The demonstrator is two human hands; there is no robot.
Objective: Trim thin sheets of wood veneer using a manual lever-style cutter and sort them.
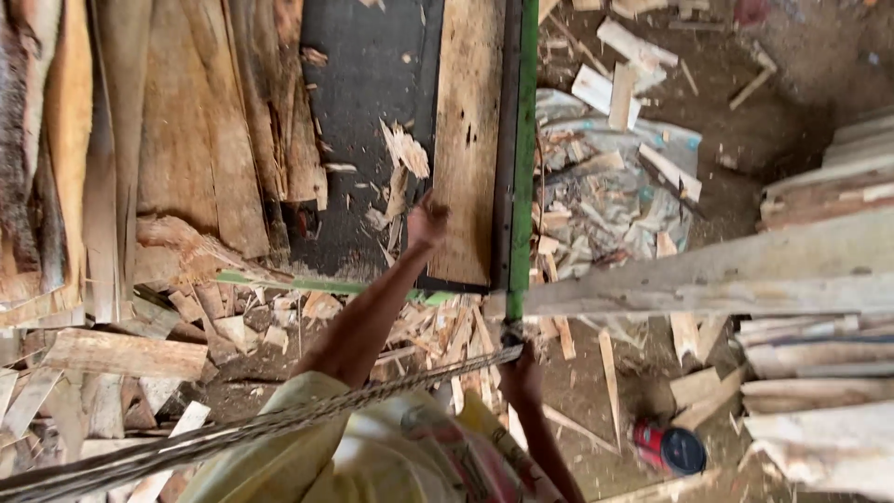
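Note:
My left hand [428,224] reaches forward and grips the left edge of a long pale wooden plank [466,121]. The plank lies on a dark flat bed [368,93], along a green metal rail [524,140]. My right hand [521,377] is lower, right under the near end of that rail, where a twisted metal cable [233,433] ends. The hand is dark and partly hidden, so its grip is unclear. A yellow shirt [372,456] fills the bottom of the view.
Bark slabs and rough boards [186,121] lean at the left. Wood scraps and splinters [447,331] litter the dirt floor. Stacked pale planks [819,373] stick in from the right. A red and blue round can [670,447] lies on the ground. Offcuts and crumpled sheeting [615,186] lie beyond the rail.

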